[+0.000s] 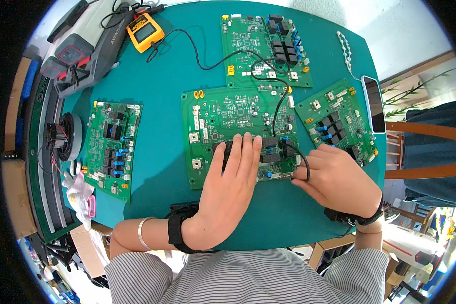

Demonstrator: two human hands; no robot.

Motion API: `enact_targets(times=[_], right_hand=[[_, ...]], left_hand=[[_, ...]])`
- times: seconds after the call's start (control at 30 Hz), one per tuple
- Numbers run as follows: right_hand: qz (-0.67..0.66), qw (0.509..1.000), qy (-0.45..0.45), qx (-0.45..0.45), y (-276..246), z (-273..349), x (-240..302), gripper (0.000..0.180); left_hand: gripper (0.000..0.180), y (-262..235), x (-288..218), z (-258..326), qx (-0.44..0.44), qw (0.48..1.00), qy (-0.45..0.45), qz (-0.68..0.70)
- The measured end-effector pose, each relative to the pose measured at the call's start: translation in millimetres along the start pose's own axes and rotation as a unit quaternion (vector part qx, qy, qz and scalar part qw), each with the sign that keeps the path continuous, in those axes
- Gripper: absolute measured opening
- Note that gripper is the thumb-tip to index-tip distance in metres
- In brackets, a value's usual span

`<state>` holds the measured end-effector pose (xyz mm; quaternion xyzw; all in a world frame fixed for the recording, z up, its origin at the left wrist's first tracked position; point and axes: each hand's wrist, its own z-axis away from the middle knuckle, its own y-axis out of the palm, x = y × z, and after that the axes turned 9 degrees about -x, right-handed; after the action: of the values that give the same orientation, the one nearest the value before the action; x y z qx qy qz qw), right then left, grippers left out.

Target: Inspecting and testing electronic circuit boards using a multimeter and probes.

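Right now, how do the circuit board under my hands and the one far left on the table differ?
The middle board is larger, roughly square, pressed by the left hand, with the right hand holding a black lead at its edge. The left board is smaller, narrower, lies lengthwise and is untouched. Both are green, flat on the teal table, and carry black and blue parts.

A person seen from above wears a shirt with fine grey and white stripes, its fabric filling the lower edge of the view and its sleeves ending above the forearms. The left hand has a wide black strap wrapped around its wrist, and a thin silver bangle circles the forearm just behind it. The right hand has a similar black wrist strap, partly hidden from view
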<state>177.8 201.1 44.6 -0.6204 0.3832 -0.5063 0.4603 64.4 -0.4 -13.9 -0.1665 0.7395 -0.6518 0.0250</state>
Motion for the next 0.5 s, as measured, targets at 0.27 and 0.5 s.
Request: enact_targets(times=[0.27, 0.5], right_hand=[[-0.043, 0.999, -0.004, 0.016, 12, -3, 2, 0.014], [-0.090, 0.996, -0.020, 0.015, 8, -4, 1, 0.015]], left_hand=[[0.087, -1, 0, -2, 0.001, 1.000, 0.005, -0.007], [0.087, 1, 0, 0, 0.006, 1.000, 0.008, -0.019]])
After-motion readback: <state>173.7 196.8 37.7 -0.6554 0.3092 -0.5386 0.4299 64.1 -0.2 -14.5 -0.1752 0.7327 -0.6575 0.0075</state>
